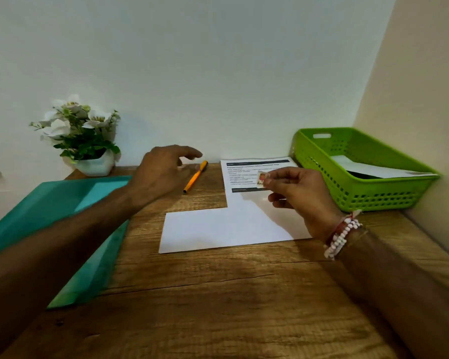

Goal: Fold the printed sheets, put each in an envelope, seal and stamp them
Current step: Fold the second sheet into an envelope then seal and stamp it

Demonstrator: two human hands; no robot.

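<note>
On the brown wood-grain desk (218,307) in the lower frame, a plain white envelope (218,229) lies flat at centre, likely laid out for stamping. The right hand (301,195) pinches a small colourful stamp (262,179) above the printed white sheet (244,174); the left hand (163,172) hovers loosely spread, empty, near an orange pen (195,177).

A wooden table (218,294) is shown. On it are laid a white envelope (218,229), a printed sheet (244,174) just behind, an orange pen (194,177), a teal folder (62,200) at the left, a green basket (373,195) at the right, and a flower pot (96,164).
</note>
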